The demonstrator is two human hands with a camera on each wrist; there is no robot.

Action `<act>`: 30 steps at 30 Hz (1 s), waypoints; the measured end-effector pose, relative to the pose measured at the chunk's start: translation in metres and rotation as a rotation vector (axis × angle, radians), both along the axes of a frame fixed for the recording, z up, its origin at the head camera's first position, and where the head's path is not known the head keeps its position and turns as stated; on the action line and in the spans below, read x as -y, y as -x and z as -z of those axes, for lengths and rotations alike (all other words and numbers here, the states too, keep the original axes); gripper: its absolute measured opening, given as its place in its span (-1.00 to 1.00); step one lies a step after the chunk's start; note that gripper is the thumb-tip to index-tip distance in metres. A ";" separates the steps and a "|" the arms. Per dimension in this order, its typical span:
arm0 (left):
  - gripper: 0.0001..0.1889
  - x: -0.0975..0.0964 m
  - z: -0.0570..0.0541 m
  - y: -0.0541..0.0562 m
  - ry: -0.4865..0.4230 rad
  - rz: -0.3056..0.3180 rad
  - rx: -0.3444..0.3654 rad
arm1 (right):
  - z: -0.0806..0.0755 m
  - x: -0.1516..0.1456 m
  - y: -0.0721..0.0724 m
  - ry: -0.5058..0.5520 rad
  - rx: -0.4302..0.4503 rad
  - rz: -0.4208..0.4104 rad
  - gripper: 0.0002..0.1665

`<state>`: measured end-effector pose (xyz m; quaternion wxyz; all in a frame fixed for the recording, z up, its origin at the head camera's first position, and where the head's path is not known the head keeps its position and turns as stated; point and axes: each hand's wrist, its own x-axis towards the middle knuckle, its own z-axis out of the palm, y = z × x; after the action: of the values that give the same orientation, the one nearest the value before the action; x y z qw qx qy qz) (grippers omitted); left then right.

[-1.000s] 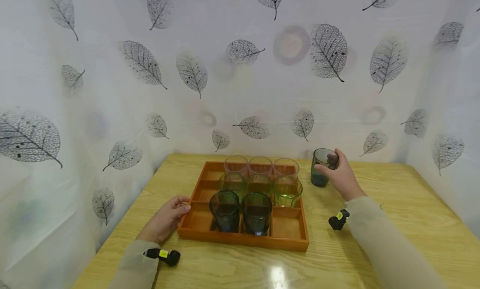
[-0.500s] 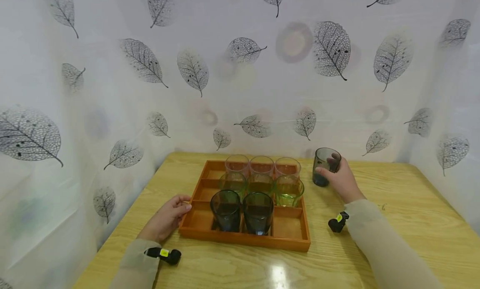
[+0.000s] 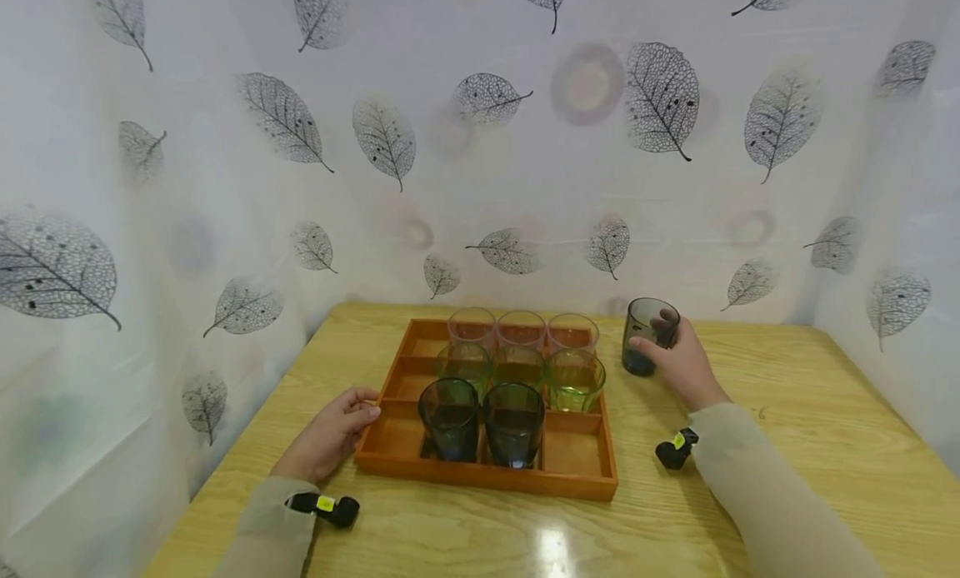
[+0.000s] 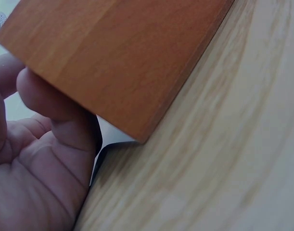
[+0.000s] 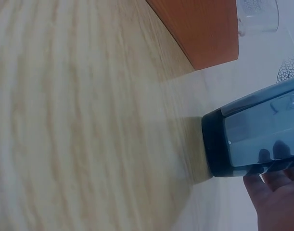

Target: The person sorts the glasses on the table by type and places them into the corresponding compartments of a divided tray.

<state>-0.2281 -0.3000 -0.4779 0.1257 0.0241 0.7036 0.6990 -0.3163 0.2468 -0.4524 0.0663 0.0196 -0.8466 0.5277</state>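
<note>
My right hand (image 3: 678, 357) grips a dark grey-blue drinking glass (image 5: 262, 130), upright, at the back right beyond the tray's right side. Its base is close to the table; I cannot tell whether it touches. My left hand (image 3: 330, 435) touches the left side of a wooden compartment tray (image 3: 487, 476), thumb and fingertips at the rim. In the left wrist view, the tray's wall (image 4: 118, 62) hides part of the fingers. Two dark glasses (image 3: 450, 420) stand in the tray's front row, left of the front right compartment (image 3: 576, 451).
Three green glasses (image 3: 573, 382) fill the tray's middle row toward the right. Behind them are three pinkish clear glasses (image 3: 521, 328). The light wood table (image 3: 810, 411) ends at a leaf-printed curtain (image 3: 480, 186), which also closes in both sides.
The right hand and its dark glass stay at nearly the same spot, with only a slight shift. The left hand and the tray have not visibly moved.
</note>
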 end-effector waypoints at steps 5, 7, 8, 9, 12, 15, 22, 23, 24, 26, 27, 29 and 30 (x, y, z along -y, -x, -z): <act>-0.71 0.001 0.000 0.001 0.008 0.001 -0.001 | 0.000 -0.001 -0.003 -0.003 -0.010 -0.011 0.14; -0.71 0.002 0.001 0.001 0.007 0.006 0.000 | -0.001 -0.001 -0.005 0.005 -0.012 -0.015 0.14; -0.70 0.002 0.001 0.001 0.005 0.005 0.000 | -0.001 -0.001 -0.007 0.009 -0.011 -0.017 0.13; -0.70 0.002 0.001 0.001 0.005 0.004 0.000 | -0.002 -0.001 -0.008 0.008 -0.012 -0.018 0.13; -0.71 0.002 0.002 0.002 0.009 0.002 0.001 | -0.003 -0.002 -0.010 0.012 -0.009 -0.019 0.14; -0.71 0.002 0.002 0.003 0.010 -0.007 0.006 | -0.003 -0.003 -0.012 -0.001 -0.010 -0.018 0.16; -0.69 0.001 0.002 0.002 0.018 -0.015 0.022 | -0.003 -0.005 -0.013 -0.009 -0.017 -0.021 0.16; -0.68 0.001 0.001 0.002 0.018 -0.016 0.025 | -0.003 -0.005 -0.014 -0.013 -0.019 -0.022 0.16; -0.68 0.001 0.001 0.002 0.019 -0.019 0.028 | -0.003 -0.006 -0.014 -0.015 -0.017 -0.021 0.16; -0.67 0.000 0.001 0.002 0.022 -0.026 0.033 | -0.004 -0.006 -0.015 -0.021 -0.009 -0.021 0.17; -0.67 0.000 0.001 0.002 0.023 -0.026 0.035 | -0.004 -0.006 -0.016 -0.022 -0.005 -0.021 0.17; -0.67 0.000 0.002 0.002 0.020 -0.028 0.035 | -0.005 -0.007 -0.017 -0.024 0.002 -0.020 0.18; -0.68 0.000 0.002 0.002 0.018 -0.032 0.036 | -0.005 -0.007 -0.017 -0.024 0.004 -0.020 0.19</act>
<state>-0.2301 -0.3000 -0.4795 0.1274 -0.0006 0.7078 0.6948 -0.2989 0.2539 -0.4475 0.0593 0.0277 -0.8529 0.5180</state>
